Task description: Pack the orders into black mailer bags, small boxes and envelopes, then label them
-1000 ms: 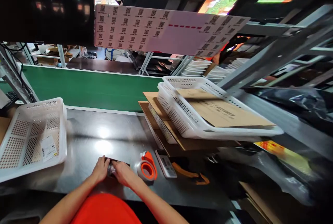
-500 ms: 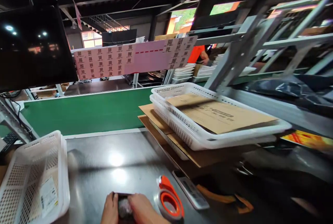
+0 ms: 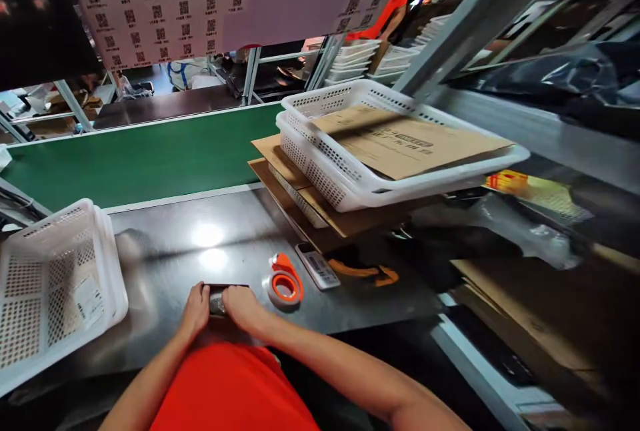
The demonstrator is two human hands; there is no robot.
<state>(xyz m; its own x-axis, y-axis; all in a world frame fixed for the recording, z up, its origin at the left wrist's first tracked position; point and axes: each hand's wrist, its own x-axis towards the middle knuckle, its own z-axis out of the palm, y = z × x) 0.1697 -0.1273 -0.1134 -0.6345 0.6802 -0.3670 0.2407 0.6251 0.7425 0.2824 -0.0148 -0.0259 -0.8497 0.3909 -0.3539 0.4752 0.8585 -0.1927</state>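
Observation:
At the table's near edge, a small brown cardboard box (image 3: pixel 235 285) is between my two hands, close to my body. My left hand (image 3: pixel 196 308) grips its left side, fingers over the rim. Curled at the right part of the box, my right hand (image 3: pixel 243 304) has its fingers over the opening; the fingertips are partly hidden. Between the hands shows a greyish, shiny item (image 3: pixel 217 304), apparently in clear wrap, inside the box. Right of my hands lies an orange tape dispenser (image 3: pixel 286 283) with a roll of tape.
Beside the dispenser are a flat white device (image 3: pixel 318 267) and an orange-and-black object (image 3: pixel 365 272). White baskets (image 3: pixel 107 271) stand left. Stacked baskets (image 3: pixel 350 184) with flat cardboard (image 3: pixel 405 141) overhang the right. Behind runs a green belt (image 3: pixel 150 157); a QR-code board (image 3: pixel 295 1) hangs above.
My view has tilted down, so the table things sit higher in the picture and my forearms and red shirt show. Both hands stay at the small box.

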